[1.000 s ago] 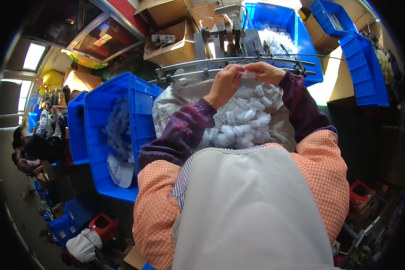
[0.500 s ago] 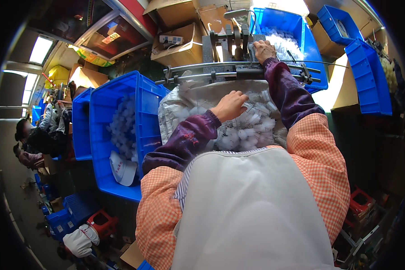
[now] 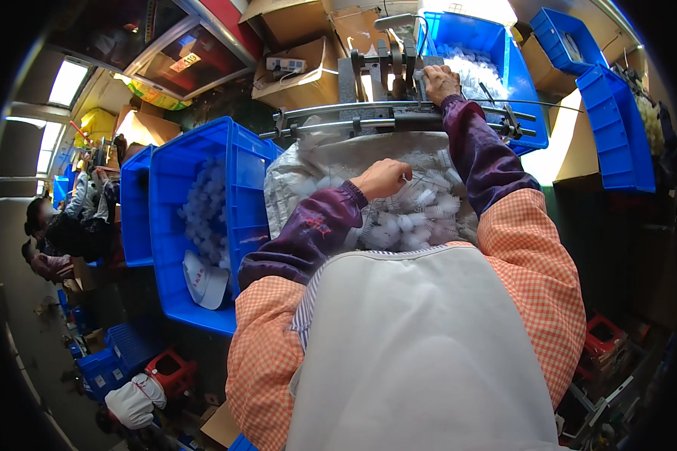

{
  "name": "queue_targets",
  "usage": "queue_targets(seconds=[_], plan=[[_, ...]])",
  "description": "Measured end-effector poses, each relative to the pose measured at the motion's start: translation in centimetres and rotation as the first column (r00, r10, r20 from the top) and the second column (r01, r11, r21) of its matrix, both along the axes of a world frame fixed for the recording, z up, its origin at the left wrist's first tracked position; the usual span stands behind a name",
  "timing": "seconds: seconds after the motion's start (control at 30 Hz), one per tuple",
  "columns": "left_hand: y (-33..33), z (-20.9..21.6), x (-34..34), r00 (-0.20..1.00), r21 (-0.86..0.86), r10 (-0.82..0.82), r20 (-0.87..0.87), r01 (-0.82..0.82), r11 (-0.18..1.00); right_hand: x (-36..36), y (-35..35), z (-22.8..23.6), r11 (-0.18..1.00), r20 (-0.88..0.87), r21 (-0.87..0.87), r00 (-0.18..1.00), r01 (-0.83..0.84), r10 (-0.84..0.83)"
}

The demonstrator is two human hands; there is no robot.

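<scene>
Parted since meeting above the metal rails (image 3: pixel 370 124) a second ago, my right hand (image 3: pixel 441 83) curls at the right edge of the machine (image 3: pixel 347 81); my left hand (image 3: pixel 383 178), fingers bent, covers white bristled parts (image 3: pixel 403 229) toward the pale sheet (image 3: pixel 286 180)'s near edge. I cannot tell either grip; work seems divided.

A white power strip (image 3: pixel 286 66) rests in an open cardboard box (image 3: pixel 302 89), to the right of a metal-framed glass panel (image 3: pixel 210 66). A white peaked cap (image 3: pixel 205 283) lies in a blue plastic tote (image 3: pixel 248 177) at the left. Beyond it are co-workers (image 3: pixel 49 259) and a bright window (image 3: pixel 68 81). A person in white (image 3: pixel 134 404) is beside a red plastic stool (image 3: pixel 182 382), lower left; blue crates (image 3: pixel 616 128) stand near the upper right edge.
</scene>
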State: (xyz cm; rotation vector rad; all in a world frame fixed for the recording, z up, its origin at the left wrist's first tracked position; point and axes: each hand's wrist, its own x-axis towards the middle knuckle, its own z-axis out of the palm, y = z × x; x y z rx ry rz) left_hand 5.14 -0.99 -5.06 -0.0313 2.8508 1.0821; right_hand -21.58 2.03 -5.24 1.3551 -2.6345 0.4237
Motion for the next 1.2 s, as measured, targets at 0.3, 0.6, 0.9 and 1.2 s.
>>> queue_targets(seconds=[0.3, 0.6, 0.9, 1.2], plan=[[-0.9, 1.9, 1.0, 0.967, 0.131, 0.208, -0.149, -0.189, 0.973, -0.3, -0.2, -0.3, 1.0, -0.02, 0.011, 1.0, -0.012, 0.012], [-3.1, 2.5, 1.9, 0.923, -0.228, 0.381, 0.056, -0.359, 0.905, -0.2, -0.6, 0.8, 0.963, 0.065, 0.173, 0.974, 0.204, -0.218], [-2.9, -0.8, -1.8, 0.977, -0.277, 0.163, 0.138, -0.12, 0.953, 1.2, 1.1, 0.5, 0.969, -0.03, 0.081, 0.972, 0.234, -0.232], [-1.9, -4.3, -2.4, 0.989, -0.439, 0.139, 0.051, -0.103, 0.893, 4.6, -3.0, -0.5, 0.984, -0.123, 0.037, 0.978, 0.173, -0.168]])
